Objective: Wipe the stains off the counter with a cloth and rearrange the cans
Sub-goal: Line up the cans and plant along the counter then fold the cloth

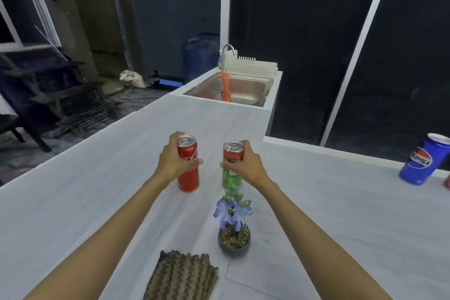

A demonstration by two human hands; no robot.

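**A can in each hand, some edges lost**

The left hand (pixel 170 163) wraps its fingers (pixel 196 161) round the red can (pixel 188 173). The right hand (pixel 246 165) grips the green can (pixel 232 153), whose base hides behind the potted flower (pixel 234 238). Both are mid-tabletop (pixel 97 202). The cloth (pixel 181 277) is cut off by the bottom edge. Beside the blue can (pixel 423 161) is a red object (pixel 447 180), mostly cropped.

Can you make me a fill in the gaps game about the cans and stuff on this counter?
1. The left hand grips the red can and the right hand grips the green can, so ___ cans are held.
2. The blue can says ___ on it.
3. The flowers stand in a small dark ___.

Missing words: two, Pepsi, pot.
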